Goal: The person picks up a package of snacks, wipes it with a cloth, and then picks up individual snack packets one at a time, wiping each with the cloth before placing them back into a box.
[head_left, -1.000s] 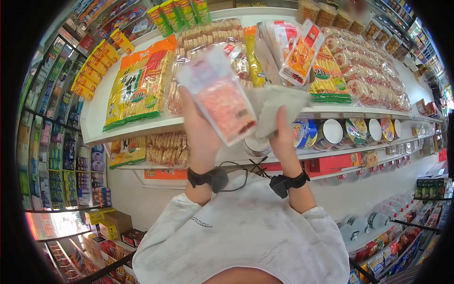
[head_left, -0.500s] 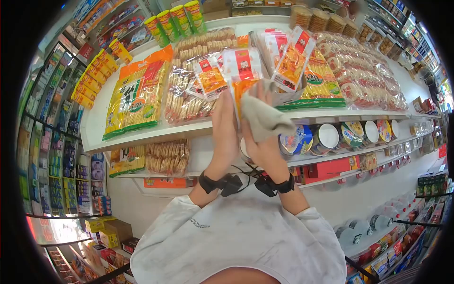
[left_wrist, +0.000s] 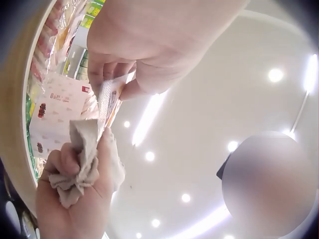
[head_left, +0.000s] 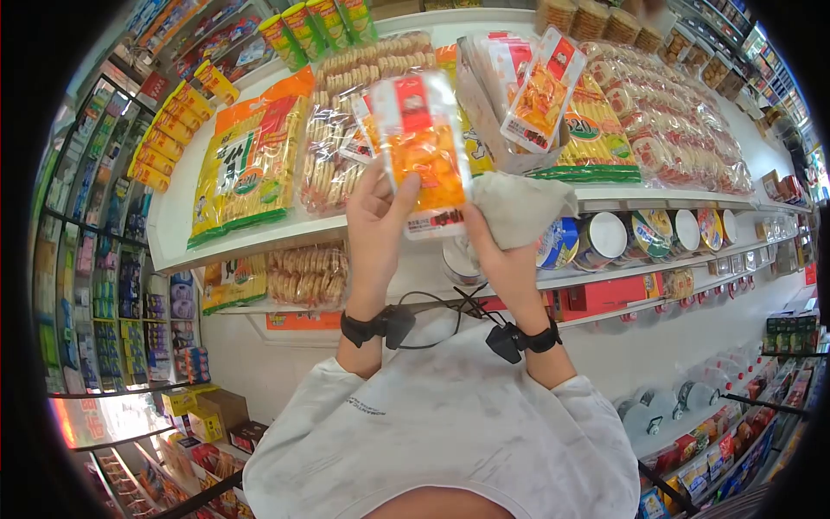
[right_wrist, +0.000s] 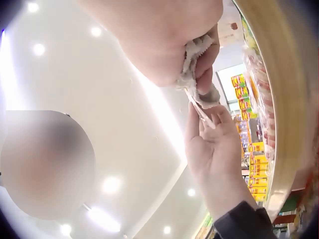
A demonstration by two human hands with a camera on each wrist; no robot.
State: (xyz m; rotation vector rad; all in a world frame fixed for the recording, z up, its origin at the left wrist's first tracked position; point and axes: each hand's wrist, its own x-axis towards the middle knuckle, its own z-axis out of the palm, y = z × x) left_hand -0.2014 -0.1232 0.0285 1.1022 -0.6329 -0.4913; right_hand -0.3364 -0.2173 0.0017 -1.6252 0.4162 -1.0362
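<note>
In the head view, my left hand (head_left: 373, 238) pinches a snack packet (head_left: 425, 143), thumb across its front and fingers behind. It is white and red at the top, with an orange food picture below. My right hand (head_left: 510, 272) grips a crumpled grey cloth (head_left: 523, 206), its thumb by the packet's lower right edge. The left wrist view shows the cloth (left_wrist: 84, 149) bunched in the right fingers beside the packet, seen nearly edge-on. Behind the held packet, another packet (head_left: 359, 145) lies partly hidden on bagged round biscuits (head_left: 324, 173).
A carton (head_left: 480, 95) of similar packets stands just beyond my hands, one packet (head_left: 545, 91) leaning at its front. Yellow bags of sticks (head_left: 251, 164) lie to the left on the white shelf (head_left: 173, 246). Tubs (head_left: 605, 238) line the lower shelf. A cable (head_left: 432, 346) hangs between my wrists.
One second ago the left hand held a packet with its pale back showing. Half a second ago the cloth covered a packet's lower front; now the cloth is at the right and the orange front shows.
</note>
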